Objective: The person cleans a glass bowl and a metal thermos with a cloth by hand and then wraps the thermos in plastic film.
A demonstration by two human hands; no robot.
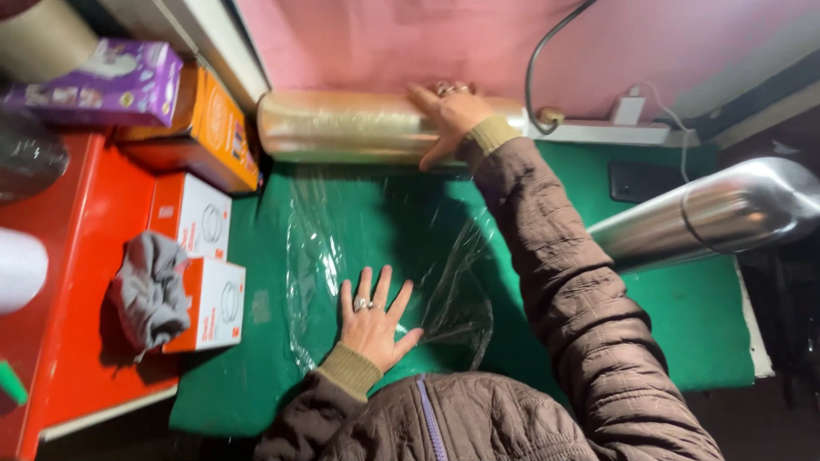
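Note:
A large roll of clear plastic film [342, 126] lies across the far edge of the green mat [683, 316]. A sheet of the film [384, 248] is drawn out from it over the mat, wrinkled at its near end. My right hand [451, 118] rests on top of the roll near its right end, fingers spread over it. My left hand [372, 318] lies flat with its fingers apart on the near end of the sheet, pressing it against the mat. Both hands wear rings.
Left of the mat, a red surface [77, 256] carries two white-and-orange boxes [195, 215], a grey cloth [152, 290], an orange box [213, 128] and a purple pack [111, 81]. A shiny silver roll [709, 213] juts in from the right. A black cable [547, 51] hangs at the back.

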